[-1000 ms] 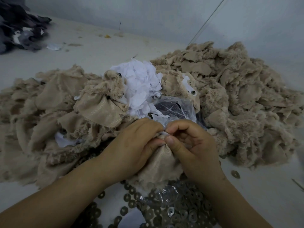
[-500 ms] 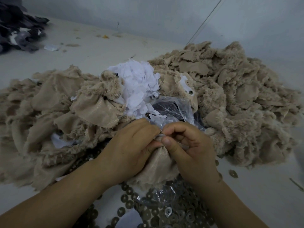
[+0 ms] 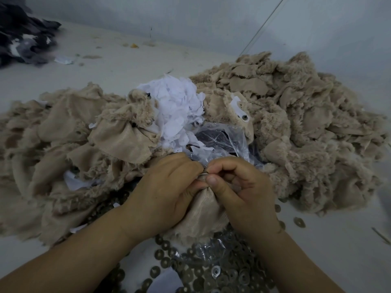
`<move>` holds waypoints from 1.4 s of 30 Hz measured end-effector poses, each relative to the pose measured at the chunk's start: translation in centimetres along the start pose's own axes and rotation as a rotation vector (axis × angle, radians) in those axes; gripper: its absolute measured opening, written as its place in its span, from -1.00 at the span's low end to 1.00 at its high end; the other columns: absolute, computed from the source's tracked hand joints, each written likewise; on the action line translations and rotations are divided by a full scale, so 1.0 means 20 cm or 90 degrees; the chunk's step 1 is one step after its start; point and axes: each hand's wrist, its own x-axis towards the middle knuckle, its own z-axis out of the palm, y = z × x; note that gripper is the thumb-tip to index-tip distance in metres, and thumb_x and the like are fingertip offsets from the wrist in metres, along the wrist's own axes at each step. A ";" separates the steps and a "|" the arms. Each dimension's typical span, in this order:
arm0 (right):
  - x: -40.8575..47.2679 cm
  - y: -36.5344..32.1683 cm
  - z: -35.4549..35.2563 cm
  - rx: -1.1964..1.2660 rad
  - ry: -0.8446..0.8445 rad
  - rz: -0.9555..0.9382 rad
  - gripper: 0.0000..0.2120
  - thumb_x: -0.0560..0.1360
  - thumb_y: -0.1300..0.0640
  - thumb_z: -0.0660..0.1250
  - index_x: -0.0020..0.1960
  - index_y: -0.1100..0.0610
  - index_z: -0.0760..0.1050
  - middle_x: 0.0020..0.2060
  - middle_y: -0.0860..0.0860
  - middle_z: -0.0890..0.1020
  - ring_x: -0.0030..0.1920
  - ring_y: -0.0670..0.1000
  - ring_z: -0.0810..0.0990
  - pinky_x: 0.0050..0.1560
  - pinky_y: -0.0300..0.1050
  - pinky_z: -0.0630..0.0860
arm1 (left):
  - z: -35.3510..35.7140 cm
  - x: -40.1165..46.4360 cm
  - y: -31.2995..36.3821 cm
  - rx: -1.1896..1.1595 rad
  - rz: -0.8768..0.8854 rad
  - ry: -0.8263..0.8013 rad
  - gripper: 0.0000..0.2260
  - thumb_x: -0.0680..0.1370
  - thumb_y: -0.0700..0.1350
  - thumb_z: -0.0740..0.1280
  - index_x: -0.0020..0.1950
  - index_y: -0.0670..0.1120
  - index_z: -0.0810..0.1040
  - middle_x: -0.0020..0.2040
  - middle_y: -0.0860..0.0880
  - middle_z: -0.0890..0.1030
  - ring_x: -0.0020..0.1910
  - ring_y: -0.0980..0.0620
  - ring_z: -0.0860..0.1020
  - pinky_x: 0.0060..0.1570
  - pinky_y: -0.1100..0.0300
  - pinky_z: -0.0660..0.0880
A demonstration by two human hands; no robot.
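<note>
Fuzzy tan cloth piece (image 3: pixel 198 210); dull metal washers (image 3: pixel 215 269); glossy plastic bag (image 3: pixel 224 140)

The plush fabric piece (image 3: pixel 203 212) between the left hand (image 3: pixel 167 193) and the right hand (image 3: pixel 243 193) is plain beige. The heap of fabric pieces (image 3: pixel 296 123) beyond both hands is the same beige. Just beyond the fingers, the paper scraps (image 3: pixel 177 108) are white and the plastic bag (image 3: pixel 220 140) is clear over dark contents. Under the wrists, the washers (image 3: pixel 222 269) are dull grey-bronze. The table (image 3: pixel 118 66) is off-white. Far beyond the left hand, the dark fabric (image 3: pixel 21 39) is black and grey with white patches.
</note>
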 end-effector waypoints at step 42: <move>0.01 0.05 -0.03 -0.111 -0.101 0.034 -0.98 0.44 0.26 0.44 -0.16 0.19 0.62 -0.25 -0.04 0.66 -0.21 -0.04 0.63 -0.16 -0.11 0.58 | -0.03 -0.04 0.01 0.063 -0.106 -0.176 -0.72 0.56 -0.02 0.18 -0.21 -0.18 0.51 -0.35 -0.05 0.50 -0.40 -0.06 0.47 -0.47 0.05 0.42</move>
